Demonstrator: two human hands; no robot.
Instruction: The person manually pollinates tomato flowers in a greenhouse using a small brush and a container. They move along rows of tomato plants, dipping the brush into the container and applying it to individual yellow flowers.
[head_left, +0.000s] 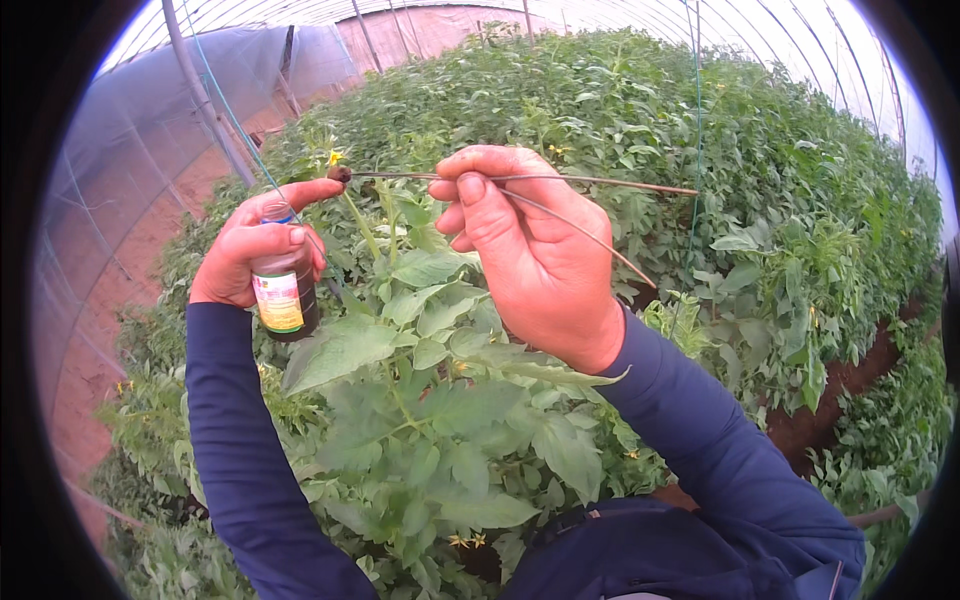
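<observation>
My left hand is wrapped round a small brown bottle with a pink and yellow label and an open neck. Its index finger stretches out to the right, its tip at the dark, rounded end of a thin wire applicator. Just above that end is a yellow tomato flower. My right hand pinches the wire applicator between thumb and fingers. On its right side two thin lengths stick out, one nearly level and one slanting down; where they join is hidden by the fingers.
Leafy tomato plants stand close below my hands, and a dense row spreads beyond. Green strings hang down among them. A slanting pole and a plastic sheet wall are at the left. Bare soil shows at right.
</observation>
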